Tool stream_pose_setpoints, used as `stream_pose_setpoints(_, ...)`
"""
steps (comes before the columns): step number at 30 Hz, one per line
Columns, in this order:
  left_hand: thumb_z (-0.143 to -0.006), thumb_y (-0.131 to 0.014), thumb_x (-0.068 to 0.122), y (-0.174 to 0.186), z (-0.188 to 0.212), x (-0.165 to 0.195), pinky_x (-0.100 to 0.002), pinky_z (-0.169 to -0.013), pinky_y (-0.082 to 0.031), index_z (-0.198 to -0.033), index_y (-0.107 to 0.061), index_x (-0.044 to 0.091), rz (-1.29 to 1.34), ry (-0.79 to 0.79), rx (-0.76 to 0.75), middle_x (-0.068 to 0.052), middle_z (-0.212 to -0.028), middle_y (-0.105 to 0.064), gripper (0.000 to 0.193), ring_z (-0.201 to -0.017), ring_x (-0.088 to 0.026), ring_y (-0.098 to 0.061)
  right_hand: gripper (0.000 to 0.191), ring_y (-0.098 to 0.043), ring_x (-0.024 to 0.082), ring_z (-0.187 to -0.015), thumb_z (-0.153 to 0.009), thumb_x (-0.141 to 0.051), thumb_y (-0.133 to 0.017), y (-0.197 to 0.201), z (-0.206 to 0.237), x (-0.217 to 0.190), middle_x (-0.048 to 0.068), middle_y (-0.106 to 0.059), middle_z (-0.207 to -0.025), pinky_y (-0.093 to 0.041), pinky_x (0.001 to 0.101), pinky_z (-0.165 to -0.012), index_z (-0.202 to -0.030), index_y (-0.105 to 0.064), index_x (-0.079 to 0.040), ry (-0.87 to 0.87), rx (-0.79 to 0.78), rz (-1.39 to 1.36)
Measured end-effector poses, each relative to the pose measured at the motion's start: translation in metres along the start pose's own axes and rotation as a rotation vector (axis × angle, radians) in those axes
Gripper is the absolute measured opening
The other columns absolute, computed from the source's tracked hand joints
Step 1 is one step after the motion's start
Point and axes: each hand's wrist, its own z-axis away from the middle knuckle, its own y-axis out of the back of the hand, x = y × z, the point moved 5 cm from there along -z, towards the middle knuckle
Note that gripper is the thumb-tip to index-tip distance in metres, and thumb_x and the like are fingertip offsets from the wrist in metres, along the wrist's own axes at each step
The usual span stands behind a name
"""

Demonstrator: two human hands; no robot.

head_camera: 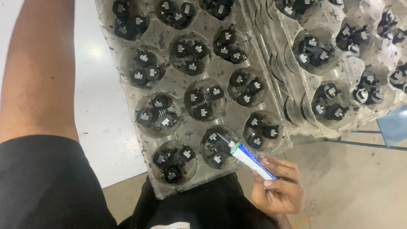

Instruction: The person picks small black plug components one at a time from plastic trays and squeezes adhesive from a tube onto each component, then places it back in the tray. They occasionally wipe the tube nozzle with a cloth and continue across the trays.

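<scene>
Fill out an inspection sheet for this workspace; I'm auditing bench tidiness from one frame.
Surface: pale floor under the trays, tan further right.
Job's things: white tube with green and blue bands, nozzle in a cup of the clear plastic tray; each cup holds small black parts.
Clutter: second tray overlapping at right; blue panel.
Grippers: right hand grips the tube; left forearm visible, hand out of view.
Cables: nothing seen.
Surroundings: dark shorts.
</scene>
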Motion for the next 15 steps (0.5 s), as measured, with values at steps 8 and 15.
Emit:
stream_pose_setpoints(8,-0.092,-0.08,-0.006,0.003,0.003,0.0,-0.03,-0.072,-0.061,-0.105,-0.074,-0.002,0.019,-0.001,0.04,-0.009,-0.093,-0.075,0.016,-0.083,-0.016,-0.073,0.029,-0.073,0.031,-0.093,-0.087,0.002,-0.075,0.002,0.001,-0.006,0.018,-0.069,-0.099,-0.066,0.0397,-0.077,-0.095,-0.05,-0.008,-0.014,0.0,0.014)
stream_pose_setpoints(15,-0.094,-0.079,-0.006,0.012,0.037,0.008,-0.03,-0.071,-0.06,-0.103,-0.074,-0.003,0.108,-0.032,0.118,-0.009,-0.09,-0.074,0.011,-0.081,-0.016,-0.072,0.031,-0.074,0.03,-0.09,-0.086,-0.002,-0.077,0.009,0.016,-0.005,0.017,-0.069,-0.097,-0.064,0.0366,-0.074,-0.098,-0.05,-0.009,-0.021,0.027,0.016)
